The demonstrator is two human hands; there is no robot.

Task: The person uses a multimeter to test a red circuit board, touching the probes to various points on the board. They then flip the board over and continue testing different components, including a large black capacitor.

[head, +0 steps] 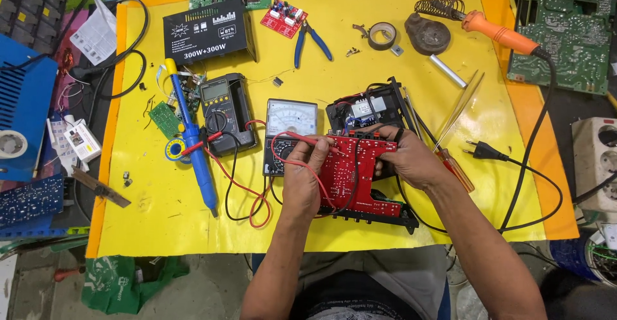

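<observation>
A red circuit board [352,165] lies tilted over a black amplifier chassis [373,212] in the middle of the yellow mat. My left hand [303,172] grips the board's left edge and pinches a red probe [315,141] against it. Around the board's upper right corner my right hand [405,156] is closed, next to a black probe [400,135]. Red and black leads [247,194] run from an analog multimeter [290,122] just behind my left hand.
A digital multimeter [222,104] and a blue desoldering pump [193,146] lie to the left. An orange soldering iron [501,34] rests on its stand [427,34] at back right, its plug [483,149] near a red-handled screwdriver [453,165]. Blue pliers [312,40], tape roll [382,35] and a black box [205,32] sit farther back.
</observation>
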